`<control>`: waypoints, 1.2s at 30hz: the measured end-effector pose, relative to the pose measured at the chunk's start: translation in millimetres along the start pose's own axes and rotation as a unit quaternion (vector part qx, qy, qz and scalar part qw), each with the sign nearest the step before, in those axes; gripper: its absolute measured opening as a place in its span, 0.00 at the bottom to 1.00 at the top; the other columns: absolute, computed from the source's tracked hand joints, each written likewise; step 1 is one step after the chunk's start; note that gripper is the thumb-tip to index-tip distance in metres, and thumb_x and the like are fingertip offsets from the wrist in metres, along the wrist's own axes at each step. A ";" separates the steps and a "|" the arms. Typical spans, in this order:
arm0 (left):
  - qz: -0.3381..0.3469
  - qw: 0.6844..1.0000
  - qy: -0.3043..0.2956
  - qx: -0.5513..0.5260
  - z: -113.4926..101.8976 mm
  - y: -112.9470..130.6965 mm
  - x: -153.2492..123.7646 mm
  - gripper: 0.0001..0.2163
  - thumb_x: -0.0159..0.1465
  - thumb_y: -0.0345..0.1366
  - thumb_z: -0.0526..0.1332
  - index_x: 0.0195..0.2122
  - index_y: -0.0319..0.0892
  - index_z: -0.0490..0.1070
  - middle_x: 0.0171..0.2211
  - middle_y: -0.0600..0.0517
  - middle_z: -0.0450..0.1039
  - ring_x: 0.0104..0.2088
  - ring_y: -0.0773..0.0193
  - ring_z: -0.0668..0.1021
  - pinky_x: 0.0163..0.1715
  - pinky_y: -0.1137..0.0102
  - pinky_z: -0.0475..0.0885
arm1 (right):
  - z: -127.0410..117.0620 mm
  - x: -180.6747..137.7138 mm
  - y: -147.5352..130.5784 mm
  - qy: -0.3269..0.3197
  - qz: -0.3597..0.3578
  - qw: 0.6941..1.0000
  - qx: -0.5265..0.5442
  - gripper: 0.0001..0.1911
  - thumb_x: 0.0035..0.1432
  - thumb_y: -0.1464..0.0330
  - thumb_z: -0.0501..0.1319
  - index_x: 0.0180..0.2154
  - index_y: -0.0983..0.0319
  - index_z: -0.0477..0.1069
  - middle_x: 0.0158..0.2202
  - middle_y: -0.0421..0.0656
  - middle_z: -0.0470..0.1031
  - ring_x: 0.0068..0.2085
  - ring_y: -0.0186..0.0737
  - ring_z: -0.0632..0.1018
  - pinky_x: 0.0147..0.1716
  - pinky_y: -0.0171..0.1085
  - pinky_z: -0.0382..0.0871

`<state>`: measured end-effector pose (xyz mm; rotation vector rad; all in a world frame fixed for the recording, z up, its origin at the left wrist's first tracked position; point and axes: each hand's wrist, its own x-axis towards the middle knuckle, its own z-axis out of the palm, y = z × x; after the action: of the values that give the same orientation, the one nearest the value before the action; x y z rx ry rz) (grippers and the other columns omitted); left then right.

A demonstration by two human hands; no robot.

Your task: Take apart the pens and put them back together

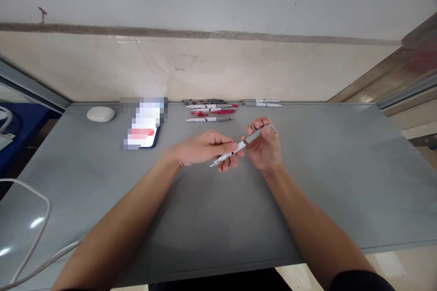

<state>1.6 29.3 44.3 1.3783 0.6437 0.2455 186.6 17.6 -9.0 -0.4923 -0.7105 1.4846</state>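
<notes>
Both hands hold one white and grey pen [239, 148] above the middle of a grey table [341, 182]. My left hand [205, 149] pinches the white barrel end between thumb and fingers. My right hand [264, 145] wraps its fingers round the grey grip end. The pen lies slanted, its white end lower left, its grey end upper right.
Several more pens [210, 109], white, grey and red, lie in a row at the table's far edge, with two more pens [261, 102] to their right. A phone [143, 136] and a white earbud case [100, 114] lie at the far left. A white cable [34, 236] curls over the near left corner.
</notes>
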 end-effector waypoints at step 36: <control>0.010 0.998 0.042 0.048 -4.5 -2.3 3.7 0.16 0.64 0.47 0.58 0.37 0.38 0.74 0.32 0.49 0.76 0.29 0.67 0.77 0.30 0.72 0.72 | 3.5 2.8 -0.8 0.047 -0.026 0.997 -0.059 0.12 0.46 0.63 0.71 0.28 0.55 0.68 0.29 0.31 0.69 0.30 0.28 0.75 0.29 0.32 0.77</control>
<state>1.7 34.6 40.8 1.4720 0.7198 0.2931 184.6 19.8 -5.6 -0.6244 -0.7341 1.3675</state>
